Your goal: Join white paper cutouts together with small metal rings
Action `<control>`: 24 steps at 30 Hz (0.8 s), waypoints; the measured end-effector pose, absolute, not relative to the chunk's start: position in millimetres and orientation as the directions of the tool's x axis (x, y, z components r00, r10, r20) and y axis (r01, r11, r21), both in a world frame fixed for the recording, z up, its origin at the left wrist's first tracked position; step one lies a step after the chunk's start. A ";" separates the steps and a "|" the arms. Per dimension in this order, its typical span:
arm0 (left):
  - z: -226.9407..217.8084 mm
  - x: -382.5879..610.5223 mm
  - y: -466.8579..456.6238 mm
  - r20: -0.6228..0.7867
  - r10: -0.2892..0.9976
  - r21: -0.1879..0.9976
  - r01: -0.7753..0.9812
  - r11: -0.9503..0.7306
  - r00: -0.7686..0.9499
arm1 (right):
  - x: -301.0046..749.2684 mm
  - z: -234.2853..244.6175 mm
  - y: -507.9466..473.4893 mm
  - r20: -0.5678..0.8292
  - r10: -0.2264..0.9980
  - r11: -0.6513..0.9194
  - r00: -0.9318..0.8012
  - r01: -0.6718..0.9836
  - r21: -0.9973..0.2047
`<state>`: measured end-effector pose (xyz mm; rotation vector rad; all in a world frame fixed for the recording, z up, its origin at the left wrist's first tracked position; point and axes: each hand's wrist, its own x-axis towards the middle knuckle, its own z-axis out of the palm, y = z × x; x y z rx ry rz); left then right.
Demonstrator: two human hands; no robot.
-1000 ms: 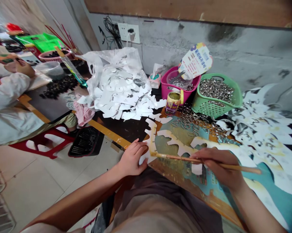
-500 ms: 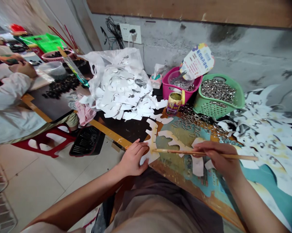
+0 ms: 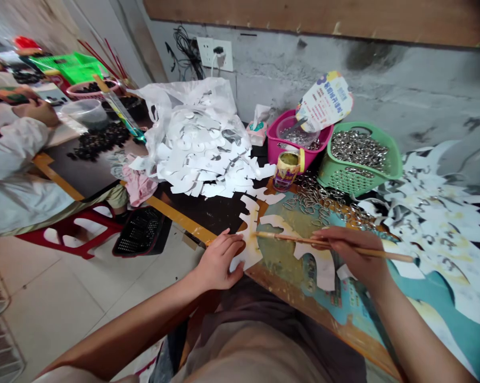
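Note:
My left hand [image 3: 222, 260] lies with its fingers stretched out on the left edge of a white cut-out piece [image 3: 249, 242], thumb apart near its lower end. My right hand [image 3: 354, 252] grips a long thin wooden brush [image 3: 291, 239]. The brush tip touches the middle of that piece, where yellowish smears show. A second white cut-out piece [image 3: 325, 268], curved and also smeared yellow, lies on the stained board [image 3: 280, 266] under the brush. An opened tin [image 3: 285, 173] with yellowish residue stands behind the pieces.
A heap of white cut-outs [image 3: 204, 154] spills from a plastic bag. Metal rings fill a green basket [image 3: 357, 181] and lie loose before it, beside a pink basket [image 3: 299, 151]. White pieces with rings [image 3: 435, 229] spread rightward. A co-worker's sleeve [image 3: 14, 141] shows at left.
The brush tip has moved up along the white piece, away from my body. My right hand has shifted slightly up and left; my left hand stays in place.

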<state>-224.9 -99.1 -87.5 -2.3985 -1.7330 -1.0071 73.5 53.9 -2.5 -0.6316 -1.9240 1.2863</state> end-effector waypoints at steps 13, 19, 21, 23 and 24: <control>-87.4 -224.9 -99.5 0.504 0.846 0.349 0.855 -0.384 0.174 | 85.4 -1.7 55.9 0.317 0.744 0.456 -0.588 0.101 -0.884; -86.7 -224.6 -99.7 0.511 0.840 0.339 0.856 -0.390 0.180 | 81.6 0.4 51.1 0.354 0.751 0.472 -0.557 0.078 -0.878; -86.7 -224.6 -99.8 0.509 0.841 0.339 0.857 -0.389 0.181 | 79.5 1.7 50.3 0.353 0.735 0.469 -0.580 0.059 -0.881; -86.8 -224.7 -99.9 0.507 0.843 0.342 0.857 -0.386 0.177 | 77.1 2.9 49.7 0.351 0.723 0.475 -0.596 0.060 -0.878; -86.7 -224.7 -99.9 0.506 0.845 0.344 0.857 -0.383 0.174 | 76.1 2.9 49.2 0.348 0.725 0.475 -0.594 0.065 -0.877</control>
